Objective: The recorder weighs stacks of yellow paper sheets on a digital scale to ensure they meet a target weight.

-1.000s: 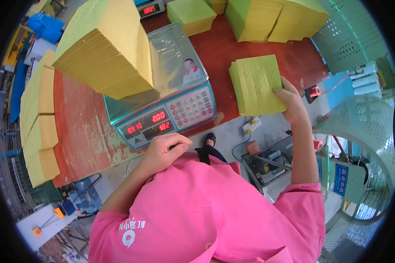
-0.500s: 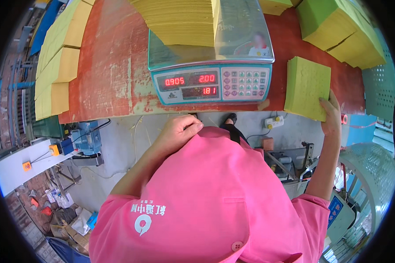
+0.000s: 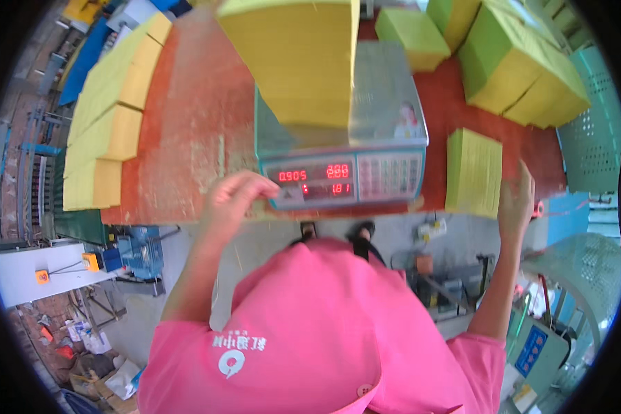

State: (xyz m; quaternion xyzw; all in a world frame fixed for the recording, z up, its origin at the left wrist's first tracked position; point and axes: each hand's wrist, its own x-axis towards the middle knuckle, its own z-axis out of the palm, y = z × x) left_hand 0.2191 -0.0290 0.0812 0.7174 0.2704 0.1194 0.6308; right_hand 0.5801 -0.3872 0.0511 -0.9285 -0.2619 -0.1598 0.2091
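My left hand (image 3: pixel 236 199), blurred by motion, hovers by the front left corner of a digital scale (image 3: pixel 341 169) with red lit digits. Its fingers are loosely stretched to the right, and I see nothing in them. A tall stack of yellow paper (image 3: pixel 290 62) rests on the scale's metal plate. My right hand (image 3: pixel 517 200) is beside a smaller stack of yellow-green paper (image 3: pixel 474 172) at the table's front edge. Its fingers are extended, with a narrow gap between them and the stack.
Several yellow paper blocks (image 3: pixel 110 127) line the left side of the worn red table (image 3: pixel 186 110). More blocks (image 3: pixel 524 69) stand at the far right, near a perforated green panel (image 3: pixel 586 110). Below the table are a blue motor (image 3: pixel 141 252) on the left and a metal frame (image 3: pixel 455 283) on the right.
My left hand has moved from my shirt front up and left to the scale. My right hand has let go of the small paper stack. The view has shifted, with the table lower in it.
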